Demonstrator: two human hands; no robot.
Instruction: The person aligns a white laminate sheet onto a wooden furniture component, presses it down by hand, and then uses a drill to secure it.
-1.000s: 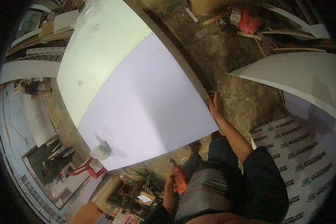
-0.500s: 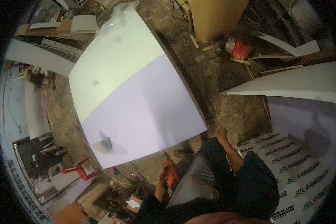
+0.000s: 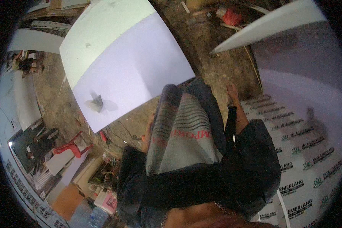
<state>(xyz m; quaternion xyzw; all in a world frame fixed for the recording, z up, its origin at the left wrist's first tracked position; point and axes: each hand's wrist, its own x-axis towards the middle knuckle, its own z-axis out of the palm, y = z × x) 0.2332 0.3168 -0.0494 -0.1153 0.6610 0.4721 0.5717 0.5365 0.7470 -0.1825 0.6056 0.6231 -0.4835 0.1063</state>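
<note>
A large white board [image 3: 129, 68] lies in front of me, its near part in shadow. My left hand [image 3: 151, 123] is mostly hidden behind my left knee and the grey cloth [image 3: 186, 133] with red lettering over my lap. A small orange spot [image 3: 143, 137] shows beside that wrist; what the hand holds is not visible. To the right of my knees my right hand [image 3: 231, 91] reaches down over the floor, fingers loosely apart, with nothing seen in it. A small grey object [image 3: 98, 102], its kind unclear, sits near the board's left corner.
At right, a curved white panel [image 3: 269, 28] rises above a printed white sheet [image 3: 292, 140]. A red plastic chair [image 3: 73, 146] stands at left, near an orange-brown panel [image 3: 66, 201] and a clear blue bottle [image 3: 98, 217]. Farther off lies a red bag [image 3: 231, 17].
The view has tilted back toward my body, so the board appears higher. My left hand, earlier holding an orange-red tool with a thin tip near the board's edge, is now behind my knee.
</note>
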